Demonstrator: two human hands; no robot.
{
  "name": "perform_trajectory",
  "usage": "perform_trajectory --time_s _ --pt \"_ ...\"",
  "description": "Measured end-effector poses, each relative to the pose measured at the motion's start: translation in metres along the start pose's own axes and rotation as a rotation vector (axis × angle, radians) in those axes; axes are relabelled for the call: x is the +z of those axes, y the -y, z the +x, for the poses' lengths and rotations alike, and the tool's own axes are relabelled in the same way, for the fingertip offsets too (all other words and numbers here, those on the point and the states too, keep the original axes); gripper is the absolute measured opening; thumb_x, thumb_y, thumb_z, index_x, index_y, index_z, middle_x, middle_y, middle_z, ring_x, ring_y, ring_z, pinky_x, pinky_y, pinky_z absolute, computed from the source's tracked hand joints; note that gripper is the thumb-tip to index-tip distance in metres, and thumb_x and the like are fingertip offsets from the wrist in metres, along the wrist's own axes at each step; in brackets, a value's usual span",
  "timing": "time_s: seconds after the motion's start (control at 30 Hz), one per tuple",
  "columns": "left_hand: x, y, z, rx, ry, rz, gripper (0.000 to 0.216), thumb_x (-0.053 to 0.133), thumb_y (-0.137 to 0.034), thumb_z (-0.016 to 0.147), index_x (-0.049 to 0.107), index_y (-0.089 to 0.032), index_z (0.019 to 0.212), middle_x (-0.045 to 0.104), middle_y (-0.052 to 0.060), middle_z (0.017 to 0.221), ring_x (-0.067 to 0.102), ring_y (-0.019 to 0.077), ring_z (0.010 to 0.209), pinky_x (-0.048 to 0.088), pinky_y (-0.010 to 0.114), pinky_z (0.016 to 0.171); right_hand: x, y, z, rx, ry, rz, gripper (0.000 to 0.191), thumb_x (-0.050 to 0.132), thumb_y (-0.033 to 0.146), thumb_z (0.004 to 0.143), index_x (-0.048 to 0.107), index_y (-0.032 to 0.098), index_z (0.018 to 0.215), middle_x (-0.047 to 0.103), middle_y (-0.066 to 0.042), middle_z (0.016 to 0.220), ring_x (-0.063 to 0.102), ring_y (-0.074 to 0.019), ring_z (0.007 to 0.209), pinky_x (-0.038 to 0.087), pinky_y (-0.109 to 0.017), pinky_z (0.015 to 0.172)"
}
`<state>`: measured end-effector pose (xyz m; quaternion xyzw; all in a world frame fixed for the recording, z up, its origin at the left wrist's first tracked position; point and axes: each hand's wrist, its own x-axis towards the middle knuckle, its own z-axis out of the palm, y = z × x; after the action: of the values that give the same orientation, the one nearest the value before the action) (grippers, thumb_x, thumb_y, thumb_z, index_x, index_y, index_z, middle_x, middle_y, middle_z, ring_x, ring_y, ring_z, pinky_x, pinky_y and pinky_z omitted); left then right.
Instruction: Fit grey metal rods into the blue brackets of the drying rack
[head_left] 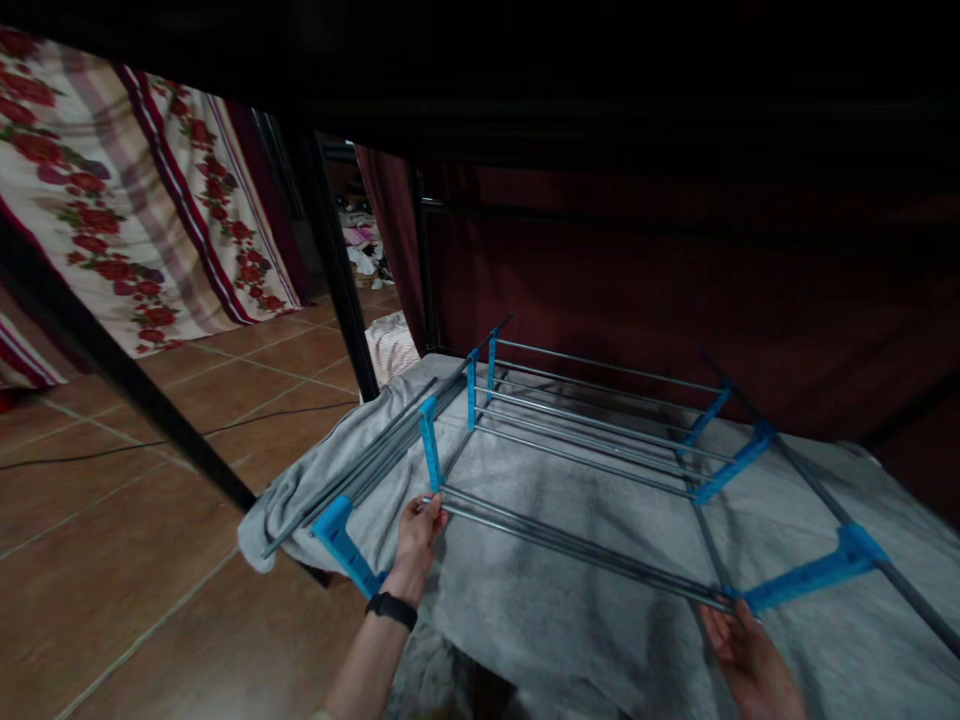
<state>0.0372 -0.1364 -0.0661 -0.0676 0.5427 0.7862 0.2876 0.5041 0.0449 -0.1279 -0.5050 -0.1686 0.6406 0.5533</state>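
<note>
A rack frame of grey metal rods [585,446] and blue plastic brackets [430,443] lies on a grey blanket [585,640]. My left hand [421,530], with a black band on its wrist, pinches the left end of a thin metal rod [517,527] beside a blue bracket. At the rod's right end, my right hand [739,640] closes its fingers on it, close to another blue bracket [817,570]. A second rod runs just behind this one, nearly parallel. Thicker grey poles pass through the brackets on both sides.
Several loose grey rods [360,470] lie along the blanket's left side. Black metal posts [337,250] and a dark overhead frame surround the bed. Dark red cloth [637,290] hangs behind. A floral curtain [150,200], tiled floor [247,360] and cable [255,420] are at left.
</note>
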Motion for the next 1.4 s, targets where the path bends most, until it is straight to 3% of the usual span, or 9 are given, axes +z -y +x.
perform_trajectory --time_s 0.17,0.4,0.6,0.8,1.03,1.13,1.4 --pt "-0.003 -0.001 0.000 0.006 0.026 0.037 0.020 0.063 0.002 0.078 0.061 -0.017 0.085 0.067 0.001 0.071 0.065 0.0102 0.060 0.055 0.019 0.058 -0.004 -0.010 -0.010 0.114 -0.058 0.048 0.017 0.063 0.007 0.074 0.065 0.020 0.086 0.070 -0.001 0.083 0.071 -0.0147 0.071 0.063 -0.026 0.064" --pt "-0.001 -0.005 -0.008 0.013 0.093 0.062 0.022 0.060 0.001 0.081 0.061 -0.017 0.093 0.072 0.004 0.076 0.069 0.0138 0.067 0.057 0.024 0.065 0.003 -0.001 -0.012 0.260 -0.134 0.226 0.021 0.049 0.001 0.072 0.052 0.021 0.077 0.062 0.001 0.072 0.068 -0.0156 0.065 0.063 -0.032 0.064" --pt "-0.001 -0.004 -0.006 0.007 0.065 0.039 0.019 0.059 -0.001 0.082 0.062 -0.017 0.091 0.071 0.003 0.074 0.068 0.0133 0.064 0.057 0.023 0.063 0.007 0.003 -0.016 0.215 -0.142 0.273 0.023 0.053 0.003 0.064 0.049 0.021 0.077 0.053 0.005 0.062 0.059 -0.0135 0.055 0.059 -0.030 0.059" --pt "-0.007 -0.001 -0.005 -0.035 0.039 0.017 0.012 0.053 -0.008 0.089 0.062 -0.016 0.093 0.071 0.004 0.073 0.070 0.0151 0.064 0.058 0.026 0.062 0.000 0.004 -0.023 0.219 -0.129 0.290 0.020 0.054 0.022 0.059 0.047 0.023 0.078 0.057 -0.002 0.068 0.058 -0.0197 0.055 0.049 -0.033 0.046" --pt "0.009 -0.016 -0.005 0.066 0.088 0.066 0.008 0.058 -0.014 0.087 0.064 -0.016 0.093 0.072 0.005 0.074 0.069 0.0149 0.064 0.055 0.024 0.060 0.011 0.019 -0.023 0.248 -0.039 0.323 0.025 0.050 0.012 0.058 0.041 0.023 0.078 0.052 0.001 0.066 0.054 -0.0155 0.054 0.044 -0.025 0.046" --pt "0.013 -0.018 -0.002 0.080 0.091 0.116 0.005 0.061 -0.019 0.085 0.064 -0.016 0.088 0.070 0.004 0.071 0.067 0.0142 0.060 0.054 0.024 0.058 0.020 0.020 -0.018 0.202 -0.047 0.331 0.027 0.051 0.010 0.057 0.038 0.024 0.076 0.044 0.005 0.061 0.050 -0.0141 0.051 0.048 -0.027 0.049" --pt "-0.005 -0.004 0.003 0.061 0.050 0.132 0.005 0.063 -0.017 0.081 0.062 -0.017 0.085 0.068 0.003 0.067 0.066 0.0147 0.058 0.053 0.024 0.057 0.001 0.003 -0.020 0.256 -0.009 0.361 0.029 0.050 0.007 0.055 0.033 0.024 0.071 0.036 0.006 0.061 0.044 -0.0104 0.048 0.036 -0.018 0.043"
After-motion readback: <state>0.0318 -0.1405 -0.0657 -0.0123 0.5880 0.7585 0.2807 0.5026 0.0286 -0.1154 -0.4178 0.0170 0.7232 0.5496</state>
